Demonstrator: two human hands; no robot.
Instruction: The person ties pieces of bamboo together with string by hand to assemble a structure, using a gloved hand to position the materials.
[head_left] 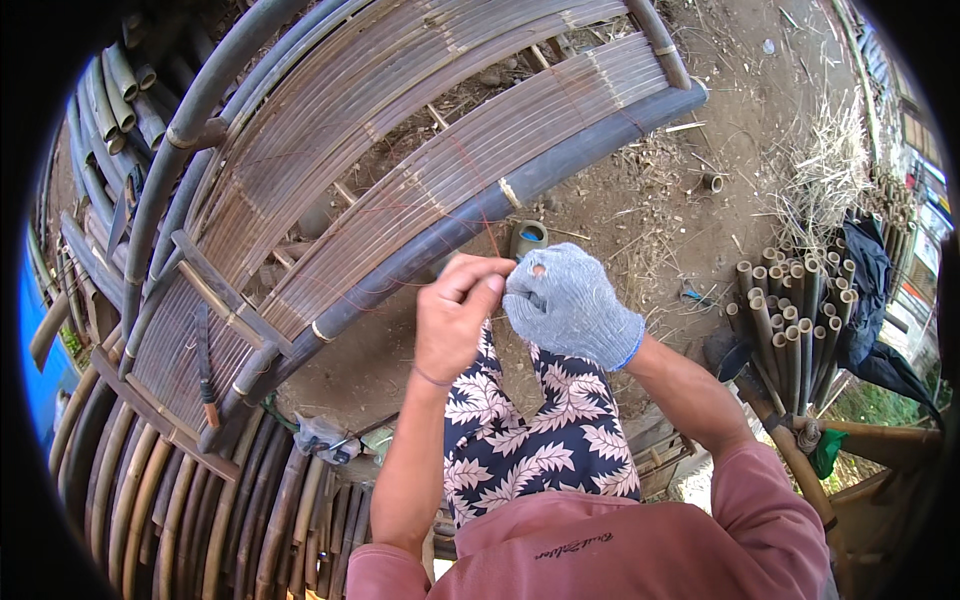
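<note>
My bare left hand (458,305) and my right hand (568,305), in a grey knit glove with a hole, meet in front of my lap, fingertips close together. Between thumb and forefinger, my left hand pinches a thin reddish cord (490,232) that runs up toward the bench's front rail. The gloved fingers are curled closed; what they hold is hidden. Beyond my hands stands a bamboo bench (590,150) with a slatted seat and a thick dark front pole. More loose reddish strands lie across its slats.
A knife with an orange-brown handle (208,400) lies on the bench's left end. Just past my hands is a short bamboo tube (528,236) with something blue inside. Bamboo poles (200,510) are stacked at lower left; cut bamboo lengths (790,325) stand bundled at right.
</note>
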